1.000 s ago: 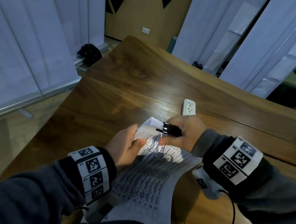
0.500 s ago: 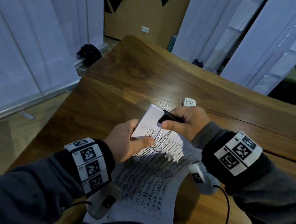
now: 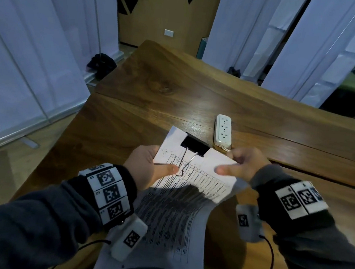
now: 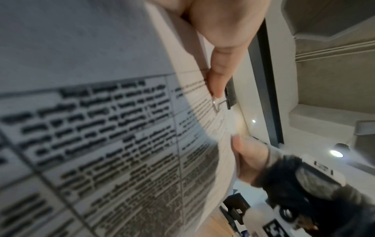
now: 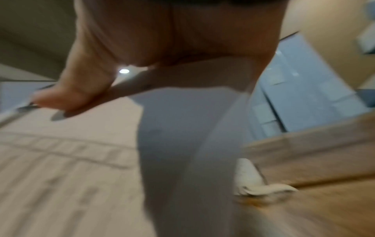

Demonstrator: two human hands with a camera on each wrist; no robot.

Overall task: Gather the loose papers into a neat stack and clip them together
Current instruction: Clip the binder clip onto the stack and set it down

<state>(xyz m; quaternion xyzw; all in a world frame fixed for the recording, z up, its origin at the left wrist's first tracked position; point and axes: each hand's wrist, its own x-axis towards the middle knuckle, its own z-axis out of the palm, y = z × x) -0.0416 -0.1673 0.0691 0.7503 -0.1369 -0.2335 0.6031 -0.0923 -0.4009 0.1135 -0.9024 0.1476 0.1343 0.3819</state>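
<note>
A stack of printed papers (image 3: pixel 190 192) is held above the wooden table, its lower end sagging toward me. A black binder clip (image 3: pixel 195 145) grips the stack's top edge, and its silver wire handle lies folded down on the top page. My left hand (image 3: pixel 162 165) holds the left edge, thumb on top beside the handle's tip, fingers hidden underneath. My right hand (image 3: pixel 230 163) pinches the top right corner, thumb on the page. In the left wrist view the papers (image 4: pixel 101 128) fill the frame, with the clip (image 4: pixel 230 96) just beyond my thumb. The right wrist view is blurred.
A white power strip (image 3: pixel 223 130) lies on the table (image 3: pixel 153 101) just behind the papers. The table's left edge drops to the floor, where a dark bundle (image 3: pixel 102 63) sits by white curtains. Cables hang from both wrists.
My right hand has let go of the binder clip and moved right to the papers' corner. The clip now sits on the top edge, handle folded flat.
</note>
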